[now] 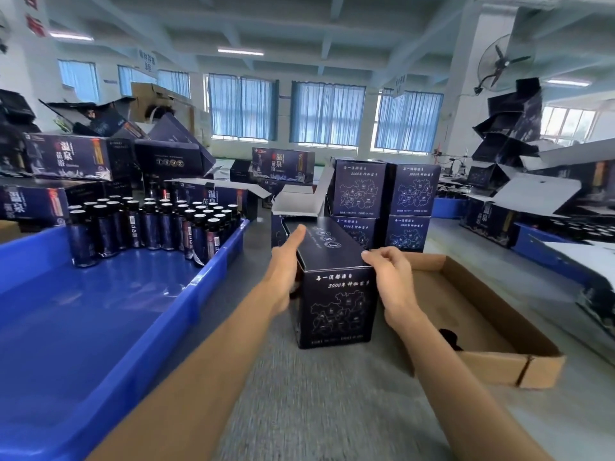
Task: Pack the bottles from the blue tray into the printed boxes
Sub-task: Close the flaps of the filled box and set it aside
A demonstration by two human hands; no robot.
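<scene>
Blue tray (213, 281) at left on the counter (316, 394), with bottles (149, 224) upright at its far end. Centre: closed printed box (336, 294) standing just right of the tray. Left grip (286, 267), fingers straight, lies flat against the box's left side. Right grip (391, 277) curls over its near top corner. Cardboard tray (492, 304) at right.

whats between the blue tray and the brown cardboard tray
In the head view, a closed printed box stands on the grey table between them, left hand pressed against its side, right hand gripping its top edge.
</scene>
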